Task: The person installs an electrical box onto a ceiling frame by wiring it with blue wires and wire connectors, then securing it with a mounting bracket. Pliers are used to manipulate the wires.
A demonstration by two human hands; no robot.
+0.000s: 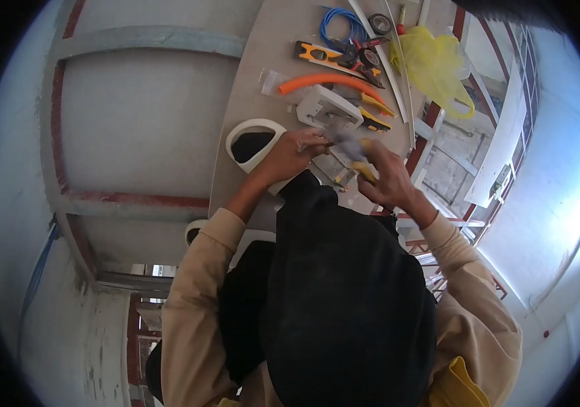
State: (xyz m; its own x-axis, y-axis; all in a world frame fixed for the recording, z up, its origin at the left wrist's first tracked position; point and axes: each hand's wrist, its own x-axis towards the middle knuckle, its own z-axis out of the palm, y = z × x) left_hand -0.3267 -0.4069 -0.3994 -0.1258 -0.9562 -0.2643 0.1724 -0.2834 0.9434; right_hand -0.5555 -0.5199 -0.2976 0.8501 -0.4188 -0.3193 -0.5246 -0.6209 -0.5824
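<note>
My right hand [386, 178] is wrapped round the yellow handles of a pair of pliers [364, 171], whose grey head is blurred. My left hand [294, 154] is closed in a pinch at the tip of the pliers, on something small that I cannot make out. Just beyond the hands a white plastic frame [329, 108] lies on the board. Close to my left wrist is a white rounded piece with a dark opening [254, 144]. Small parts lie beneath and between the hands, partly hidden.
Farther up the board [235, 88] lie an orange tube [330, 80], a yellow level [330, 55], a coiled blue cable [341, 28], black tape [379, 24] and a yellow-handled cutter [374, 122]. Long white strips [388, 64] and a yellow plastic bag [432, 64] are at the right edge.
</note>
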